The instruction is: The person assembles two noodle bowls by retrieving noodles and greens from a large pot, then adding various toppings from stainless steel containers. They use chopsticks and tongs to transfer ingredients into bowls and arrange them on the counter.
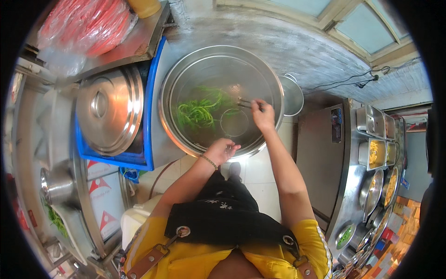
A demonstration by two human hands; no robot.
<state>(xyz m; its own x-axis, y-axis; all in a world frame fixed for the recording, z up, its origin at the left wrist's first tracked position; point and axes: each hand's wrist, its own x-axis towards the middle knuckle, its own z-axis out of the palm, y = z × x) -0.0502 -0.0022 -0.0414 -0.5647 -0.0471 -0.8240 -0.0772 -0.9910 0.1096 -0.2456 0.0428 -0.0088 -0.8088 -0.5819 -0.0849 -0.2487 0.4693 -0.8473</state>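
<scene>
A large round steel pot [171, 122] stands in front of me, holding cloudy liquid. Long green vegetable strips [199, 111] float in a clump on its left side, with a few trailing toward the middle. Over the pot's right part, my right hand [263, 115] is closed on a pair of tongs [244, 103], whose tips point left toward the greens. At the near rim, my left hand [222, 150] has its fingers curled together; whether it holds anything cannot be made out. A thin round outline [233, 122] shows in the liquid between my hands.
A steel lid [111, 110] lies over a blue bin [149, 139] on the left. A smaller metal pot [291, 95] stands by the wall. On the right, a steel counter [346, 186] carries several food pans. Bagged red items [86, 30] sit at upper left.
</scene>
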